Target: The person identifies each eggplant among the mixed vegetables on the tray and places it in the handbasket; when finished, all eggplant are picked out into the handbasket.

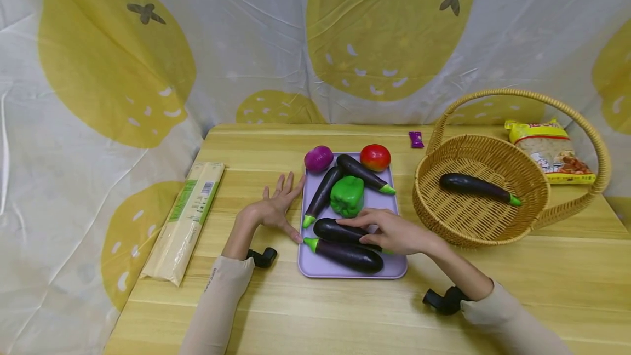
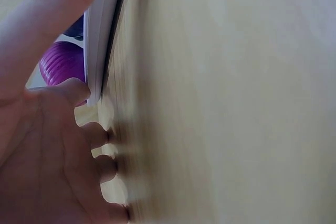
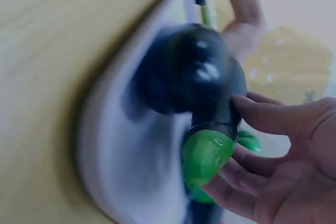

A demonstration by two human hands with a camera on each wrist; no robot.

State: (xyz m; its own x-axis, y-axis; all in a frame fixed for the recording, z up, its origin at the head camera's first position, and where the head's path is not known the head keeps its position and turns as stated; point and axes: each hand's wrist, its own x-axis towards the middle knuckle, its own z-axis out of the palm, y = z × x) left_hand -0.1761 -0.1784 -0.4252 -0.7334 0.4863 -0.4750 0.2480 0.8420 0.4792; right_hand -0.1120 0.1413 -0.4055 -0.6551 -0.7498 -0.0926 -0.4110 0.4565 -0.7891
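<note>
While tray [image 1: 396, 266] holds several eggplants [image 1: 351, 257], basket [image 1: 428, 207] holds one [image 1: 473, 185].

Pale lilac: tray [image 1: 396, 265] | near-black purple, bright green ends: eggplants [image 1: 349, 257] in tray | green: pepper [image 1: 347, 196] in tray | magenta: round vegetable [image 1: 319, 158] at tray's far-left corner | red blending to orange: round fruit [image 1: 376, 158] at tray's far-right corner | tan weave: basket [image 1: 436, 210] right of tray | yellow wood grain: counter [image 1: 345, 311] under tray | whitish, big yellow lemons: cloth [image 1: 256, 32] behind tray

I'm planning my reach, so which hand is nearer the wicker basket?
Right. The right hand holds an eggplant at the tray, close to the wicker basket; the left hand is farther, beside the tray's opposite edge.
</note>
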